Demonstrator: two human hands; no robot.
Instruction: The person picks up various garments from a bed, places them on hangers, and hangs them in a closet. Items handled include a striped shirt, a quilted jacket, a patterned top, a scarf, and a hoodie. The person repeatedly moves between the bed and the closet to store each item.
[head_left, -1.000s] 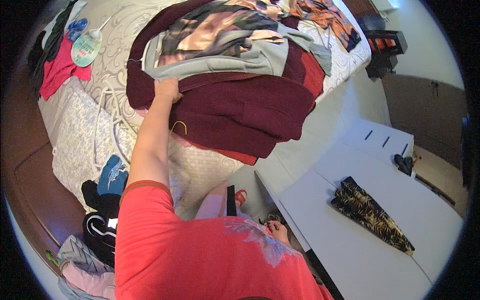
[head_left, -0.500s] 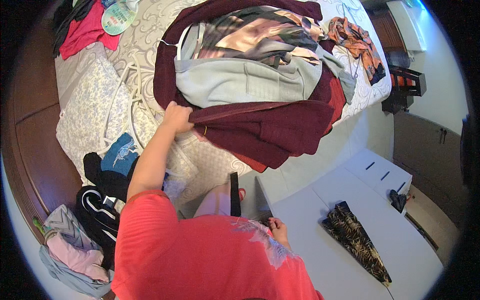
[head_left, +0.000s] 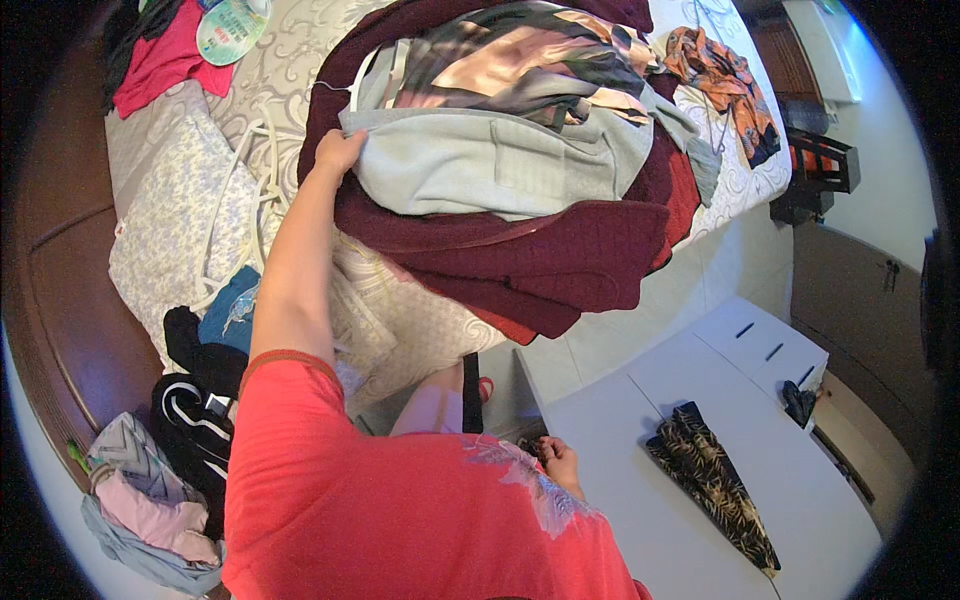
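Grey cloth, upper centre, is now gripped by the left hand, the maroon garment released beneath; whether the right hand holds anything is unclear.

The scene is moderately lit, with a bluish-white glare thrown at the upper right. Highlights are picked up by the patterned satiny garment, while faint shadows are laid across the pale grey garment. A cool tint is taken on by the white table. The wooden headboard is left dim and bowed by fisheye distortion, and the corners are swallowed by black.
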